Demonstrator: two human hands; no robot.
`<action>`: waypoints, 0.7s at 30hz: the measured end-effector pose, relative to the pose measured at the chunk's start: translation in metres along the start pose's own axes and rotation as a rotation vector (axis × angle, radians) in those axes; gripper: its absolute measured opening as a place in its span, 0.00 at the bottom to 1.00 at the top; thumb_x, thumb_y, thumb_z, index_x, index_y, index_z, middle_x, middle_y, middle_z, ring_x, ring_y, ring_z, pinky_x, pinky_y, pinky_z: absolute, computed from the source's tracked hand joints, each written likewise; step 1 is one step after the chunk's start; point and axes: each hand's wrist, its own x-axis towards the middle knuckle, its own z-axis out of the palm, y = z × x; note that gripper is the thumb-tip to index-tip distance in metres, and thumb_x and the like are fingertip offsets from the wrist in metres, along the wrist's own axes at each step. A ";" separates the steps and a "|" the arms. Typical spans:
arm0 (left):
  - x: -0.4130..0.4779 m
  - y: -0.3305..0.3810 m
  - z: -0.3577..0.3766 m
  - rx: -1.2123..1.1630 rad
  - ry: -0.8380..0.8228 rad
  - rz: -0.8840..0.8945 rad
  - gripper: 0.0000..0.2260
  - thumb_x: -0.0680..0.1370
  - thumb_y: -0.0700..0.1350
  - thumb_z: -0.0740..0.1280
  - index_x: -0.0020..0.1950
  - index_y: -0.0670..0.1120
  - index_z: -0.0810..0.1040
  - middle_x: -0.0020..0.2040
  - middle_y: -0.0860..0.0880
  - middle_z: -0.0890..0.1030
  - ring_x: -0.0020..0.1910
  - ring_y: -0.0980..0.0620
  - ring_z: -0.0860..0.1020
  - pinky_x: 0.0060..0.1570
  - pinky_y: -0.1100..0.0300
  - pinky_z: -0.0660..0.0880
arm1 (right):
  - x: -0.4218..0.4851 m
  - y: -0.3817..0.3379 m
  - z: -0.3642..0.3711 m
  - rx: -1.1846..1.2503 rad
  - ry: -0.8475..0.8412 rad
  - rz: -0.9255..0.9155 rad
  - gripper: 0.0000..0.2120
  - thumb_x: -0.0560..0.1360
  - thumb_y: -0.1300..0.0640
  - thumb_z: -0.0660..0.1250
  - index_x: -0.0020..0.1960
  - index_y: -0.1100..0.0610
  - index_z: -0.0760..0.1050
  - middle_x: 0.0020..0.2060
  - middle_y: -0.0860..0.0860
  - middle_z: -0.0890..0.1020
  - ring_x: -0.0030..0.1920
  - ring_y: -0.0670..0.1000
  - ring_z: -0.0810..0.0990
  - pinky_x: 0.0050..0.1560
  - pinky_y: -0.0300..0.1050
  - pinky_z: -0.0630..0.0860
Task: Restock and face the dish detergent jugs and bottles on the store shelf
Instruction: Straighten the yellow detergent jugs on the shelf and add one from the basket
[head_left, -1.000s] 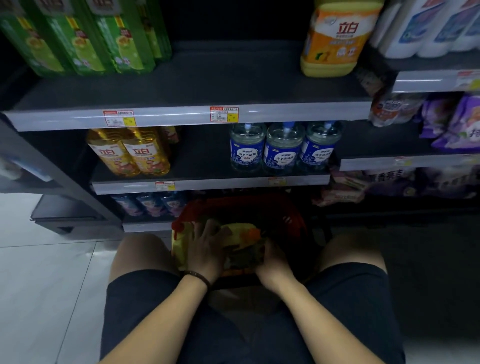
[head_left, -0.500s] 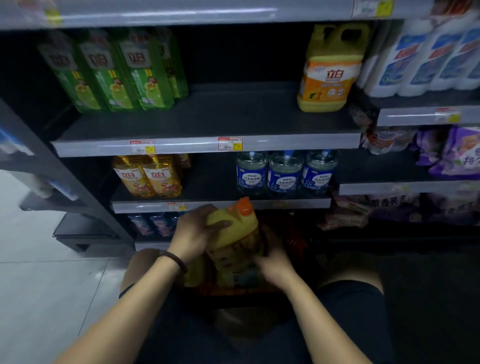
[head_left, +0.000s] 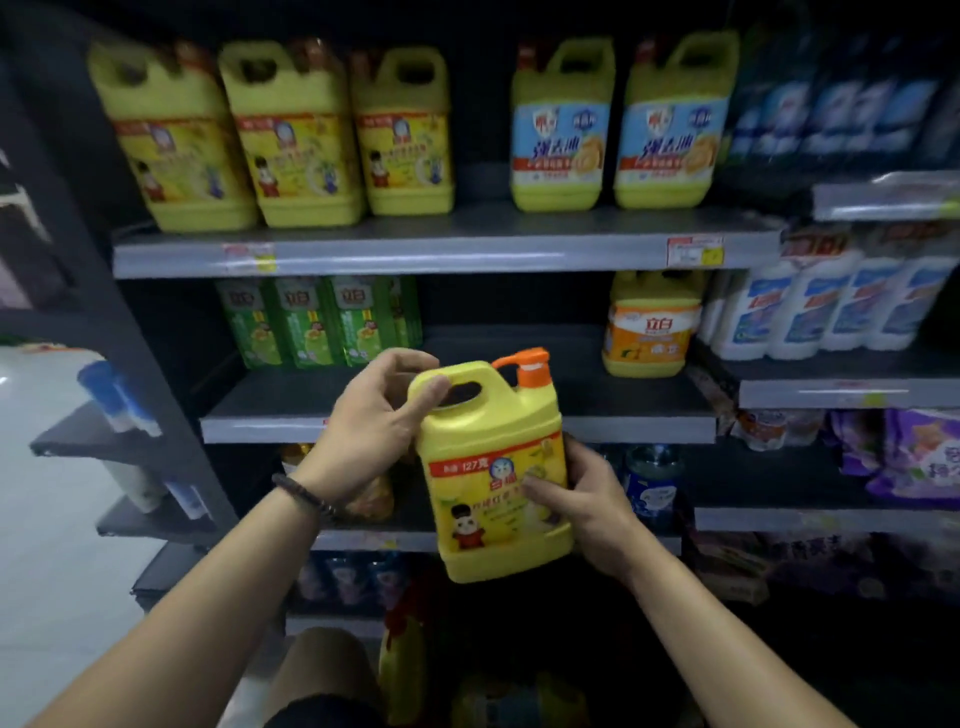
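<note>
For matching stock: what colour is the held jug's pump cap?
The pump cap is orange, on the yellow detergent jug; head view.

"127克" on the held yellow jug (head_left: 493, 467), "立白" on the orange-label jug (head_left: 649, 332), "强去油" on the blue-label jugs (head_left: 561, 140)

A person holds a yellow detergent jug (head_left: 493, 467) upright in front of the shelving. The left hand (head_left: 374, 415) pinches its handle (head_left: 441, 382) beside the orange pump (head_left: 527, 366), and the right hand (head_left: 576, 499) wraps the labelled side, thumb on the label. Behind it, the middle shelf (head_left: 597, 421) carries green bottles (head_left: 317, 319) at the left and an orange-labelled jug (head_left: 649, 327) at the right, well apart. The top shelf (head_left: 447, 249) bears three matching yellow jugs (head_left: 296, 140) and two blue-labelled jugs (head_left: 618, 124).
</note>
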 end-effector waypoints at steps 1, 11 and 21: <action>-0.002 0.007 -0.004 -0.044 -0.013 -0.008 0.21 0.74 0.61 0.73 0.64 0.55 0.78 0.56 0.53 0.86 0.54 0.57 0.85 0.45 0.62 0.83 | 0.003 -0.015 0.002 0.041 0.020 -0.017 0.26 0.72 0.57 0.78 0.68 0.59 0.78 0.60 0.58 0.87 0.61 0.62 0.86 0.62 0.63 0.83; 0.017 0.033 -0.027 -0.109 -0.034 0.029 0.24 0.77 0.52 0.75 0.72 0.54 0.73 0.62 0.56 0.85 0.62 0.56 0.84 0.62 0.50 0.83 | 0.058 -0.140 0.031 -0.032 -0.020 -0.192 0.26 0.77 0.49 0.74 0.72 0.52 0.73 0.62 0.52 0.87 0.62 0.55 0.86 0.62 0.58 0.84; 0.114 0.079 -0.081 -0.250 0.042 0.118 0.23 0.79 0.50 0.73 0.72 0.55 0.71 0.64 0.53 0.84 0.61 0.55 0.85 0.55 0.58 0.84 | 0.148 -0.243 0.050 -0.389 0.120 -0.394 0.39 0.62 0.45 0.87 0.68 0.47 0.74 0.58 0.44 0.86 0.59 0.45 0.85 0.61 0.54 0.83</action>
